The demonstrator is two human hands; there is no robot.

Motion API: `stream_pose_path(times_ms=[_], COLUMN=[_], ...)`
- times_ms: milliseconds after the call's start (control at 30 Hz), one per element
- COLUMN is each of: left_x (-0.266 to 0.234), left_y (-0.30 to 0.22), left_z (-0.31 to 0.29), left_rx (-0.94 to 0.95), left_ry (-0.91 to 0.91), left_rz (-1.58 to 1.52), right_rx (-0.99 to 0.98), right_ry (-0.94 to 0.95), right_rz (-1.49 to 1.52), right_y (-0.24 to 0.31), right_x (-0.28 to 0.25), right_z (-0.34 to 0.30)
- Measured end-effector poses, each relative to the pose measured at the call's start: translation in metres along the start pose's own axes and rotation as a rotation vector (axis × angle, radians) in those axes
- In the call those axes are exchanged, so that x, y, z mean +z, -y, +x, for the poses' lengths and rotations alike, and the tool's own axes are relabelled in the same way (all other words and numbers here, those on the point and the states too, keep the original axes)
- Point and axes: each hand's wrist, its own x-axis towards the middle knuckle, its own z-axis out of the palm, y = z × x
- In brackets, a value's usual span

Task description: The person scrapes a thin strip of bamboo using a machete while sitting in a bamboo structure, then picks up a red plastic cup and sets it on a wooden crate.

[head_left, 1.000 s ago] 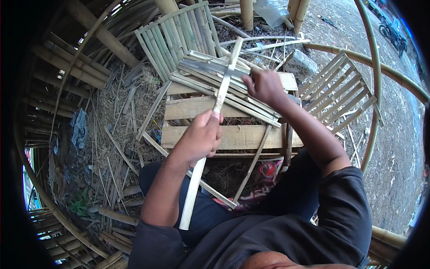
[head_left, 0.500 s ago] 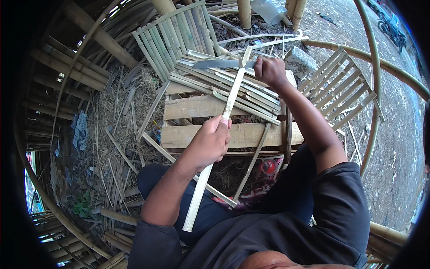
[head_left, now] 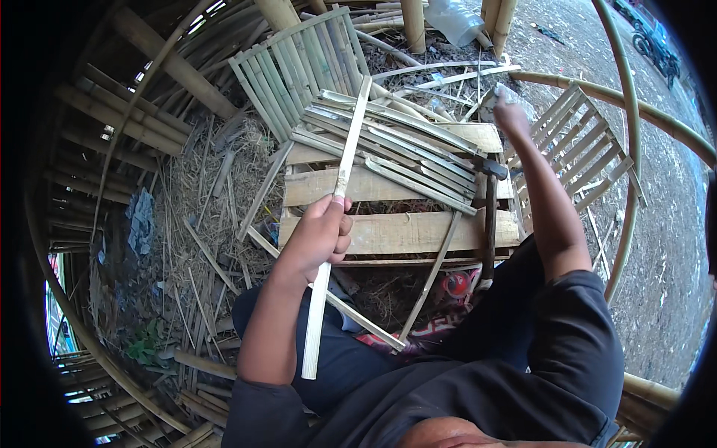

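My left hand [head_left: 320,230] is closed round a long pale bamboo strip [head_left: 354,134]. The strip slants up and away, its near end over my thigh and its far end above a row of split bamboo pieces [head_left: 396,142]. These pieces lie across a wooden slatted bench [head_left: 351,188]. Out to the right, beside a grey concrete block [head_left: 489,104], my right hand [head_left: 511,116] is closed and somewhat blurred. No knife blade can be made out at it, and whatever it holds is hidden. A hammer [head_left: 490,168] rests at the bench's right end.
Slatted bamboo panels stand behind the bench [head_left: 314,63] and to its right [head_left: 579,138]. Bamboo shavings and offcuts [head_left: 202,201] cover the ground at left. A curved bamboo pole [head_left: 631,149] crosses the right side. A clear plastic container [head_left: 455,22] lies at the back.
My right hand has moved right, away from the strip where it held a knife blade. The strip has shifted left with my left hand, and the split piece at its far end no longer shows.
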Motion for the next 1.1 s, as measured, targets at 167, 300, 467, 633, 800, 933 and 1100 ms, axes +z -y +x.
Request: stream_pose_path(times_ms=[167, 300, 467, 633, 800, 933, 1100], left_x=[0.003, 0.010, 0.028, 0.036, 0.036, 0.034, 0.033], left_y=[0.006, 0.008, 0.012, 0.008, 0.014, 0.006, 0.006], left_z=[0.003, 0.004, 0.001, -0.019, -0.012, -0.021, -0.014], left_rx=[0.010, 0.011, 0.016, -0.071, -0.067, -0.076, -0.041], left_ry=[-0.042, -0.061, -0.056, 0.016, 0.071, 0.085, 0.107], left_rz=[0.050, 0.093, 0.143, 0.117, 0.050, 0.038, 0.029], right_rx=[-0.569, -0.936, -1.229, -0.998, -0.991, -1.123, -1.099], right_ry=[0.290, 0.499, 0.387, 0.215, 0.112, -0.014, -0.090], right_rz=[0.248, 0.151, 0.201, 0.022, -0.015, -0.011, -0.035], right_y=[0.073, 0.091, 0.065, 0.077, 0.071, 0.069, 0.065], right_x=[0.009, -0.010, 0.004, 0.023, 0.028, 0.028, 0.033], right_z=[-0.121, -0.216, -0.227, -0.183, -0.147, -0.131, -0.118])
